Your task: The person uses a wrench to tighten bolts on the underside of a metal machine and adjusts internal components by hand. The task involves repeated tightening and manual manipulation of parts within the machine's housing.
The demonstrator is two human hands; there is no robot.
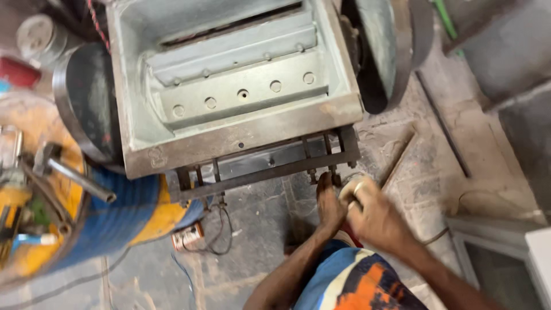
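Two hands work beneath a grey-green cast-metal machine housing (229, 80): left hand (330, 204) fingers touching a bolt on its dark steel frame (270, 172), right hand (373, 215) clenched around something pale; frame bolts seemingly mid-adjustment

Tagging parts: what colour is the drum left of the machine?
Blue drum with yellow patches; head view.

One grey metal machine housing (229, 74), two flywheels (86, 103), one blue-and-yellow drum (126, 212), one hammer (63, 169), two hands (373, 215).
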